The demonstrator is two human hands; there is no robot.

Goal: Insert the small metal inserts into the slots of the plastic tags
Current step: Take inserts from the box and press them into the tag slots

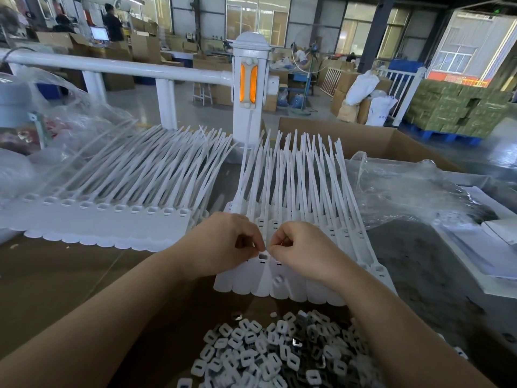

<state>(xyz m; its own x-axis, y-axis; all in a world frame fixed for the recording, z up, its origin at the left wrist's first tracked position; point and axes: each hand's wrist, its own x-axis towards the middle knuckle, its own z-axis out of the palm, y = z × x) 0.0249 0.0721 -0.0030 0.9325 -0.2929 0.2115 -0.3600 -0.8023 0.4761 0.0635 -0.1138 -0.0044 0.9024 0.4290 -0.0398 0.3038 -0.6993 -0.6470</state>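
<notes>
The heap of inserts (279,357) lies nearest you, between your forearms. Just beyond it, your left hand (223,245) and right hand (302,250) curl fingertip to fingertip over one slot (263,256) in the tag strip (279,287). Whether either pinches an insert cannot be told. Judged step: seating. Next, press straight down. Room is tight; the second strip (112,222) lies far left.
</notes>
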